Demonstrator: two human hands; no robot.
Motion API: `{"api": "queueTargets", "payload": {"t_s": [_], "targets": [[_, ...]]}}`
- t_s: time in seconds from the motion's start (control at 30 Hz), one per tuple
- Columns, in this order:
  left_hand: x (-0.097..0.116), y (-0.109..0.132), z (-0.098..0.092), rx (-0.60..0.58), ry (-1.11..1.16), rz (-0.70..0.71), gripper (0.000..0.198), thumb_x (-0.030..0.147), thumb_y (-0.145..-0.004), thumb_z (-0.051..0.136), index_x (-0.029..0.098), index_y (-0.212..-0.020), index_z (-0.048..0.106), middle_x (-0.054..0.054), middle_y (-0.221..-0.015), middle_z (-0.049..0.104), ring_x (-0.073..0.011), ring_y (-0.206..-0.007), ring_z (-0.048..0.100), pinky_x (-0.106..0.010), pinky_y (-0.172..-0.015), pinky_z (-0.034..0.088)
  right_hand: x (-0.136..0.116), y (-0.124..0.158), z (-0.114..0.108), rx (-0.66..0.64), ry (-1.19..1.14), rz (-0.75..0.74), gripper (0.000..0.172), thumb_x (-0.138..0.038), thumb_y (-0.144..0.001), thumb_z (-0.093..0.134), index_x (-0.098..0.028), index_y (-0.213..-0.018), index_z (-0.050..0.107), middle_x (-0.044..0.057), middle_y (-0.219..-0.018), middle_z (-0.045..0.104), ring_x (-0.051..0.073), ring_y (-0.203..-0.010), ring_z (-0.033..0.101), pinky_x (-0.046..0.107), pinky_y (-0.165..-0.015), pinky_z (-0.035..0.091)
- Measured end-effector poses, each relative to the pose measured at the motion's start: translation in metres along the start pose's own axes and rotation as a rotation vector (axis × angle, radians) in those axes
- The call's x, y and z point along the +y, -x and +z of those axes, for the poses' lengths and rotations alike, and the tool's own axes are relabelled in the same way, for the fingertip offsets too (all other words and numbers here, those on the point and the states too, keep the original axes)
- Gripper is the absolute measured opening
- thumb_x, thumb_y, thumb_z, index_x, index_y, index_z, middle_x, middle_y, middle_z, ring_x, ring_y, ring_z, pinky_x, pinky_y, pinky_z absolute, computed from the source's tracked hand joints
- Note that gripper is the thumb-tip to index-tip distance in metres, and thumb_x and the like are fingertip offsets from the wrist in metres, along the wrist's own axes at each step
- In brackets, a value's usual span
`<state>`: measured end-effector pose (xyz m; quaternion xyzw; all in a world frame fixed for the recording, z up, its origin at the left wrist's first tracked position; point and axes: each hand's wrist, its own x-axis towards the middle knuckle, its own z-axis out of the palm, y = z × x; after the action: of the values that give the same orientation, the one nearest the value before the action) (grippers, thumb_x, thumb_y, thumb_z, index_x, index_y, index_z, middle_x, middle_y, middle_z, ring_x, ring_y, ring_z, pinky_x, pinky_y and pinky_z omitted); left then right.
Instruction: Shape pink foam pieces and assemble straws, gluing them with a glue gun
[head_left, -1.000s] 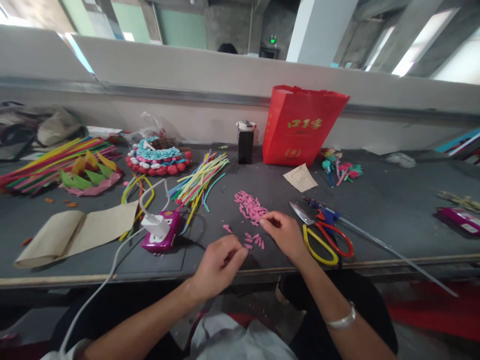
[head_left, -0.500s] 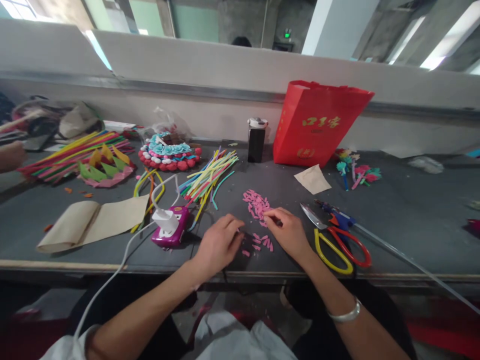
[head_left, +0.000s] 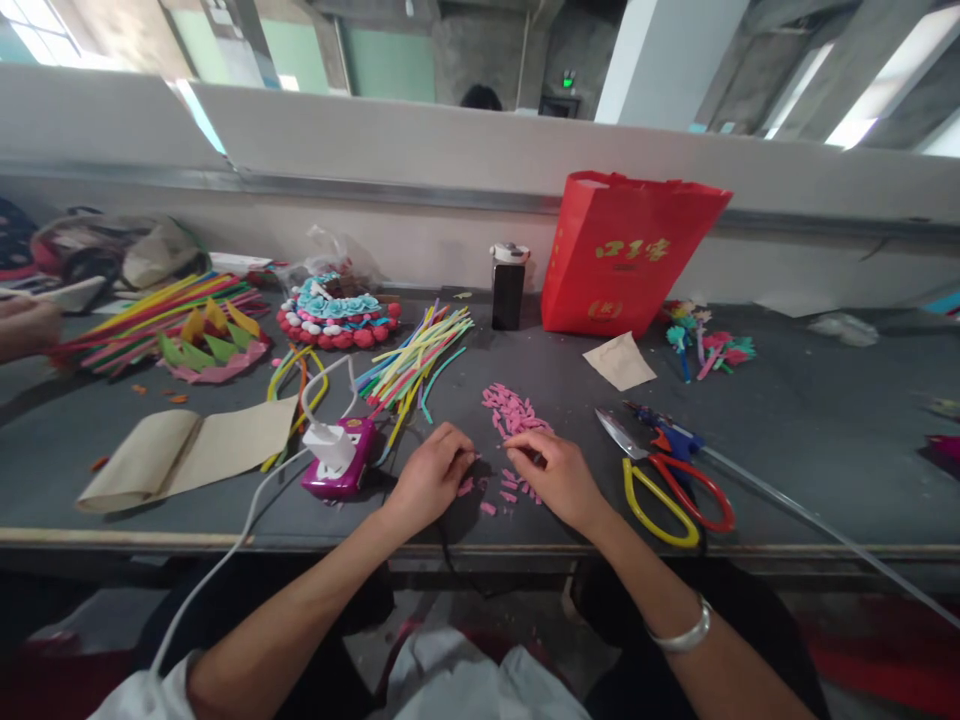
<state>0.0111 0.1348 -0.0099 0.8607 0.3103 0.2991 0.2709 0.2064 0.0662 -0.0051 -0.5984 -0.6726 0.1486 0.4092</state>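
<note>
A heap of small pink pieces [head_left: 510, 408] lies on the dark table, with several loose ones [head_left: 508, 490] nearer the front edge. My left hand [head_left: 433, 472] rests left of the loose pieces; its thumb and fingertips pinch a small pink piece. My right hand [head_left: 551, 470] is over the right side of the pieces, partly covering them. Its thumb and forefinger are pinched together, and whatever is between them is too small to make out. Right of that hand lie scissors [head_left: 664, 500] with one yellow and one red handle.
A glue gun [head_left: 675, 436] with a long clear stick lies beyond the scissors. Behind stand a red bag [head_left: 630, 260] and a black bottle [head_left: 508, 290]. Left are coloured strips [head_left: 420, 355], a purple power socket [head_left: 339, 475] and a cloth roll [head_left: 150, 460]. Another person's hand [head_left: 28, 328] shows far left.
My right hand has moved left from the heap, closer to my left hand. My left hand has closed into a tighter pinch. The other person's hand has moved slightly into view.
</note>
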Motion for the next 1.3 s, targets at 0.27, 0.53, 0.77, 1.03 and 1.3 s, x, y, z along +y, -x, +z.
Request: {"api": "queueTargets", "payload": {"t_s": [0.27,0.53,0.77,1.03,1.3], "targets": [[0.009,0.001,0.001,-0.024,0.214,-0.196,0.017,0.030,-0.089,0.048,0.017,-0.083,0.057,0.003,-0.065,0.054,-0.0111,-0.059,0.049,-0.022,-0.057,0.038,-0.013,0.005,0.016,-0.019,-0.168,0.054,0.019,-0.025,-0.082,0.061,-0.022,-0.099,0.069,0.001,-0.083,0.070,0.014,-0.072,0.063,0.023,-0.064,0.047],[0.010,0.002,0.005,-0.056,0.268,-0.172,0.016,0.028,-0.088,0.050,0.016,-0.089,0.061,0.000,-0.071,0.059,-0.0117,-0.062,0.053,-0.021,-0.059,0.041,-0.018,0.006,0.025,0.037,-0.137,0.053,0.014,-0.023,-0.084,0.055,-0.021,-0.077,0.067,0.000,-0.073,0.068,0.013,-0.065,0.060,0.023,-0.064,0.046],[0.016,0.001,0.002,-0.075,0.142,-0.095,0.019,0.024,-0.088,0.047,0.017,-0.075,0.059,0.000,-0.068,0.059,-0.0135,-0.067,0.055,-0.023,-0.065,0.041,-0.019,0.005,0.027,0.034,-0.146,0.092,0.012,-0.021,-0.080,0.055,-0.019,-0.075,0.065,0.000,-0.068,0.066,0.013,-0.060,0.057,0.022,-0.060,0.045],[0.008,0.002,-0.002,-0.029,0.112,-0.145,0.020,0.028,-0.088,0.047,0.017,-0.076,0.059,0.000,-0.069,0.059,-0.0140,-0.066,0.054,-0.024,-0.064,0.040,-0.006,-0.001,0.015,0.130,-0.196,0.205,0.015,-0.028,-0.078,0.056,-0.017,-0.073,0.065,-0.001,-0.064,0.065,0.014,-0.057,0.058,0.022,-0.057,0.045],[0.004,-0.001,0.000,0.044,0.552,-0.387,0.024,0.039,-0.080,0.060,0.015,-0.082,0.060,0.004,-0.062,0.050,-0.0081,-0.052,0.044,-0.019,-0.049,0.035,0.041,-0.018,-0.012,0.184,-0.097,0.250,0.028,-0.031,-0.079,0.053,-0.015,-0.091,0.072,0.005,-0.072,0.072,0.017,-0.058,0.062,0.027,-0.060,0.048]]}}
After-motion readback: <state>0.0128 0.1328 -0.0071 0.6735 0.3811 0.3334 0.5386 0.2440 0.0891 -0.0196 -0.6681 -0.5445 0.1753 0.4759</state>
